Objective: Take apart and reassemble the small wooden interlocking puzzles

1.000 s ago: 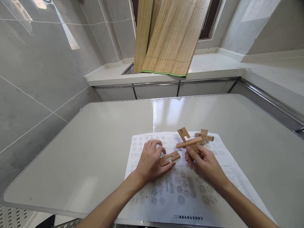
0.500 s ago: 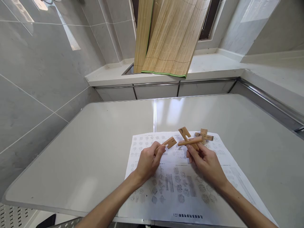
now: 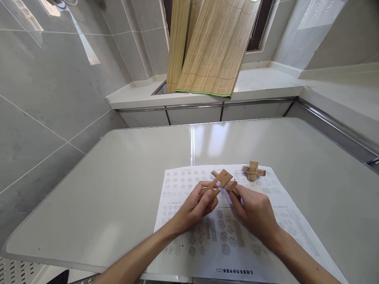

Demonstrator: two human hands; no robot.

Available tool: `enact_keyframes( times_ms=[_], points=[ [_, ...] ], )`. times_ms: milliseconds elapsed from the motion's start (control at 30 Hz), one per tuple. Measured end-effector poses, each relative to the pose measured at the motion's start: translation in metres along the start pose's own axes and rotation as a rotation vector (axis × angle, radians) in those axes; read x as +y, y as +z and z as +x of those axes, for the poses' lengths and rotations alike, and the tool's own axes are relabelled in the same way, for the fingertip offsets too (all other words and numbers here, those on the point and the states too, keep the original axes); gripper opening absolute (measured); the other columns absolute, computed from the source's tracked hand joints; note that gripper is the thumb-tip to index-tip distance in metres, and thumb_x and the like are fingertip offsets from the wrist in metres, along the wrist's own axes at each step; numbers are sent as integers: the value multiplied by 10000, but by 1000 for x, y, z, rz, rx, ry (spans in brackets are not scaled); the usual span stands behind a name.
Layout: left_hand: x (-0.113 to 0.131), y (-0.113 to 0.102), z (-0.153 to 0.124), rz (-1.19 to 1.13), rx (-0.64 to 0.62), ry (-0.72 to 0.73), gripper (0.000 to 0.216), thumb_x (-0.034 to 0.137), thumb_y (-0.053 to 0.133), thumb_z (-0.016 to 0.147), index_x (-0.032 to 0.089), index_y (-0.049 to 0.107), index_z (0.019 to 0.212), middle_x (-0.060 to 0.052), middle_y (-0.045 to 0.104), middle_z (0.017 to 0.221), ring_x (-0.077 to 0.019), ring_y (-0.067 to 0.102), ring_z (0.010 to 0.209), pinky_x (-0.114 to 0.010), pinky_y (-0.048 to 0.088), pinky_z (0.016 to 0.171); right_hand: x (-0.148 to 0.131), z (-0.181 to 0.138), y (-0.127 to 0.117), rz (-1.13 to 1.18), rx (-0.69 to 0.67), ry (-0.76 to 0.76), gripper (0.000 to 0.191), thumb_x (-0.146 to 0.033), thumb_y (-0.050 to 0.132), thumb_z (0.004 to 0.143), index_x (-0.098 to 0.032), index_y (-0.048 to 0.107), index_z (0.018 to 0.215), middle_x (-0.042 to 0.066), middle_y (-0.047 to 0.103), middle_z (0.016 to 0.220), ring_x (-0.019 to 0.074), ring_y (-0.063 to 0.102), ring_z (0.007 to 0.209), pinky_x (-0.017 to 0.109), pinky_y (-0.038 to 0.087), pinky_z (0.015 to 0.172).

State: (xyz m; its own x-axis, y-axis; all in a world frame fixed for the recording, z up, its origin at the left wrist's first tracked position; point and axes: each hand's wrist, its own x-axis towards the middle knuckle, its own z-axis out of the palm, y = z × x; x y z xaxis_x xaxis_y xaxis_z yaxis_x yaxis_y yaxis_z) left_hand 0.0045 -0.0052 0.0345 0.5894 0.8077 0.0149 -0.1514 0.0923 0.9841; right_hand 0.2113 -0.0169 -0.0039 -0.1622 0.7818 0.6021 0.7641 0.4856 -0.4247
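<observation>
My left hand (image 3: pixel 199 204) is closed on a flat, notched wooden puzzle piece (image 3: pixel 224 176) with a small dark mark, held above the printed sheet. Behind and below it, other wooden puzzle pieces cross it; which of them are joined I cannot tell. My right hand (image 3: pixel 255 203) pinches the rounded end of a wooden stick piece (image 3: pixel 233 185) at the right of this group. On the far part of the sheet sits an assembled wooden cross puzzle (image 3: pixel 254 170), marked with dark characters, touched by neither hand.
The large printed sheet (image 3: pixel 204 256), full of small puzzle drawings, lies on a white table (image 3: pixel 118 189) with a seam down its middle. Beyond stand a white ledge (image 3: pixel 266 79) and a hanging bamboo blind (image 3: pixel 210 51). A grey tiled wall (image 3: pixel 44 90) borders the left.
Both hands have come together, and the pieces that were apart now overlap. The left hand's piece has moved right and up. The right hand has turned, uncovering the cross puzzle.
</observation>
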Motion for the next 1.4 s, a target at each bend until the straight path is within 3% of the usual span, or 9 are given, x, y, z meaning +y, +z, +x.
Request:
enact_keyframes(
  times_ms=[233, 700, 1400],
  points=[
    [-3, 13, -1, -86, -44, 0, 389, 464, 442, 1066, 237, 335, 1363, 60, 438, 699, -106, 393, 609, -236, 304, 554, -1, -1, 3, -36, 18, -74, 299, -208, 521, 1027, -183, 568, 733, -33, 542, 560, 105, 484, 468, 266, 282, 513],
    [-9, 12, -2, -13, -6, -27, 416, 477, 443, 1060, 225, 309, 1362, 30, 633, 740, -62, 426, 448, -218, 371, 497, -3, -1, 5, -80, 8, -96, 355, -205, 496, 1026, -193, 529, 672, -24, 540, 535, 110, 492, 455, 272, 264, 509],
    [-9, 14, -2, 23, 68, -29, 430, 482, 492, 1038, 230, 307, 1334, 23, 694, 706, -63, 462, 367, -174, 377, 413, -7, -1, 7, -106, 13, -130, 363, -199, 540, 1012, -195, 527, 649, -36, 522, 525, 100, 459, 452, 264, 282, 503]
  ],
)
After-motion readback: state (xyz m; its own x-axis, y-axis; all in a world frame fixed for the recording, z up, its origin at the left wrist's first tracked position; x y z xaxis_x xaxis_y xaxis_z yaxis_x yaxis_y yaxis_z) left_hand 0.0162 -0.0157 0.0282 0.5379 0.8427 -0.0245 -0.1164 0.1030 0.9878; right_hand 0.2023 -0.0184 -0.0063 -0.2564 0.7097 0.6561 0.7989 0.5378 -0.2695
